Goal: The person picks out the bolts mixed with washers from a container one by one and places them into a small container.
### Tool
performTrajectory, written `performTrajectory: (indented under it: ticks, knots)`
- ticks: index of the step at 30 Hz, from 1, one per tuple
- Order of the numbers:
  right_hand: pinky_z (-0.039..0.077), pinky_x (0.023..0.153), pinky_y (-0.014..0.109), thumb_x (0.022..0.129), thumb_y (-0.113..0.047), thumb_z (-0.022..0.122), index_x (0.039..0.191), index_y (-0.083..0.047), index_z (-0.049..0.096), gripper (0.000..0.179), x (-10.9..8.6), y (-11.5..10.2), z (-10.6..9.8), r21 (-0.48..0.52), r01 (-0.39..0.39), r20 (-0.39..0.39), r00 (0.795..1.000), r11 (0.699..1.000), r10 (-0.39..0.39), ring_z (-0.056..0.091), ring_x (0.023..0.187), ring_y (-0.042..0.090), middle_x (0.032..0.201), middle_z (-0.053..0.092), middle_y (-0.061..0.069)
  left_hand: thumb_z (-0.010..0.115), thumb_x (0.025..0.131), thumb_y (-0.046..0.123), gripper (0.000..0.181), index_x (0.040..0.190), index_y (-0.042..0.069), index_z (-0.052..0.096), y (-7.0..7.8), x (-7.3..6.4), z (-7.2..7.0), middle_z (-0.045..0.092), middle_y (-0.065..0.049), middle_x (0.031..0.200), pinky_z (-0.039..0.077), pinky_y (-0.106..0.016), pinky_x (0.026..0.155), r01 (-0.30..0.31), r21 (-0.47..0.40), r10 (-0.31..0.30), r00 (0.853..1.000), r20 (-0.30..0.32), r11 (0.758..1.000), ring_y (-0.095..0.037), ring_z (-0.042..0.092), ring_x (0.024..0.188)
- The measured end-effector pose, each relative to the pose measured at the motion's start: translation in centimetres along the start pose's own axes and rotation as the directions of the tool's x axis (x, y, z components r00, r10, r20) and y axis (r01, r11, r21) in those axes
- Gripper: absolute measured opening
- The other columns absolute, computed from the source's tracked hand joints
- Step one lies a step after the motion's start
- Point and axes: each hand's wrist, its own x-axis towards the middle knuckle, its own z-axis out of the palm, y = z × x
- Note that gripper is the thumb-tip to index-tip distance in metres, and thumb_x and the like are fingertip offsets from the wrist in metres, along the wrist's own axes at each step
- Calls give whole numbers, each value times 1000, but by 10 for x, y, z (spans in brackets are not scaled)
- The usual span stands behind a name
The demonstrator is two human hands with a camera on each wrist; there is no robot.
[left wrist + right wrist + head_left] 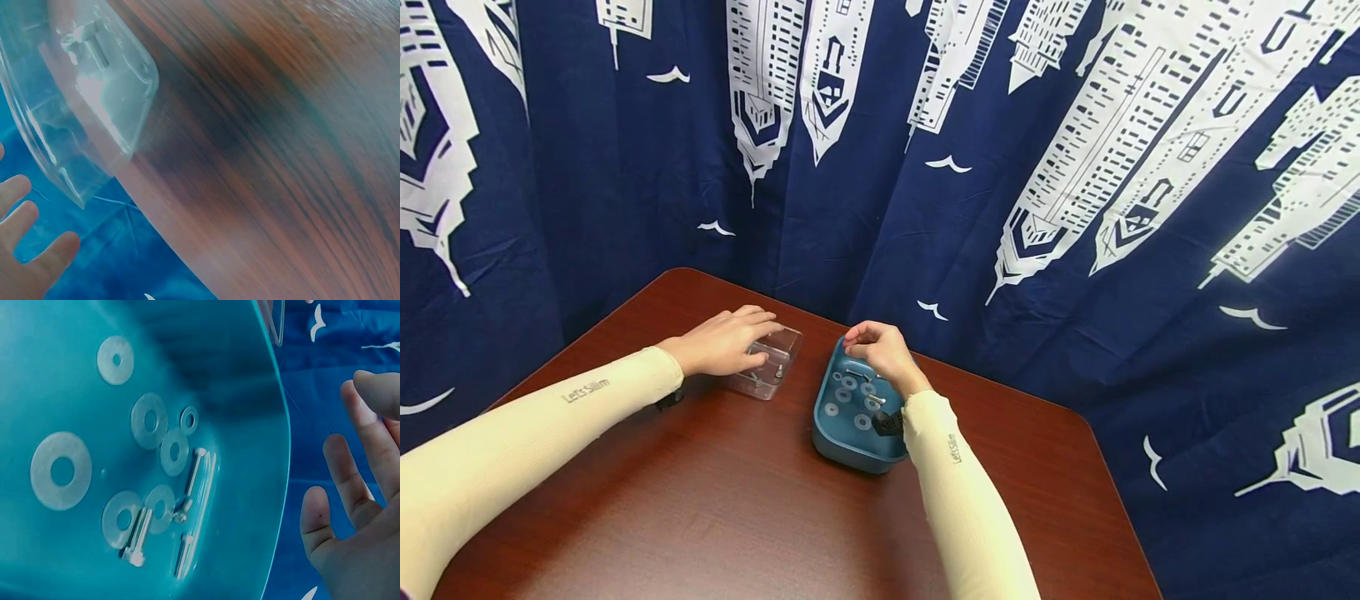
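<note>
The left hand (721, 343), its fingers extended, reaches over a clear plastic box (792, 340). A bolt (91, 45) lies inside this box, and the left fingers (19, 225) show beside its wall. Over the back part of a blue bin (850, 454) is the right hand (883, 354), loosely bent, its thumb and index fingertip close together. No object shows between those fingers. Several flat washers (61, 470) of different sizes lie on the bin's floor. Among them are a thick bolt (139, 534) and slimmer screws (195, 472), near the bin's wall.
Both containers stand near the back edge of a brown wooden table (715, 508), the clear box to the left of the bin. A dark blue curtain (850, 217) with white buildings and birds hangs right behind the table.
</note>
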Motion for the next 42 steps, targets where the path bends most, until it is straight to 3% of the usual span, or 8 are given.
performTrajectory:
  ticks: [12, 19, 26, 33, 37, 42]
  knots:
    - [56, 90, 43, 85, 5, 68, 99, 0, 72, 15, -12, 14, -16, 0, -26, -29, 999, 1000, 26, 70, 84, 18, 105, 73, 25, 64, 92, 30, 54, 143, 12, 56, 21, 17, 3, 50, -14, 151, 38, -59, 110, -22, -42, 22, 1000, 0, 999, -32, 40, 142]
    - [57, 82, 31, 83, 8, 69, 97, 2, 71, 16, -16, 24, -21, 4, -54, -61, 997, 999, 54, 71, 84, 20, 102, 73, 25, 65, 94, 31, 55, 145, 12, 55, 36, 25, 6, 49, -14, 152, 39, -58, 109, -57, -32, 58, 998, 10, 998, -32, 39, 143]
    - [55, 91, 48, 82, 8, 70, 95, 3, 71, 14, -20, 31, -22, -5, -86, -78, 993, 996, 86, 70, 91, 35, 94, 75, 19, 65, 95, 33, 57, 147, 13, 52, 52, 35, 9, 46, -13, 154, 36, -58, 111, -70, -49, 72, 997, 35, 996, -32, 36, 146]
    - [55, 82, 33, 82, 8, 71, 95, 4, 71, 14, -21, 36, -19, -27, -122, -101, 988, 992, 119, 69, 78, 16, 89, 76, 15, 64, 96, 36, 58, 148, 13, 51, 64, 45, 15, 46, -12, 154, 36, -58, 112, -78, -51, 81, 994, 67, 996, -31, 36, 146]
    - [56, 82, 35, 82, 8, 71, 95, 4, 72, 14, -22, 38, -18, -50, -116, -105, 988, 992, 110, 67, 75, 15, 88, 75, 16, 63, 96, 39, 59, 148, 14, 52, 71, 51, 19, 46, -12, 154, 38, -56, 111, -88, -44, 91, 993, 74, 995, -30, 37, 145]
    - [52, 73, 25, 80, 7, 71, 94, 4, 73, 14, -22, 41, -17, -115, -125, -103, 988, 985, 114, 64, 70, 11, 87, 75, 16, 62, 96, 40, 59, 148, 14, 51, 76, 55, 25, 46, -12, 155, 38, -54, 112, -81, -37, 84, 992, 98, 996, -29, 36, 145]
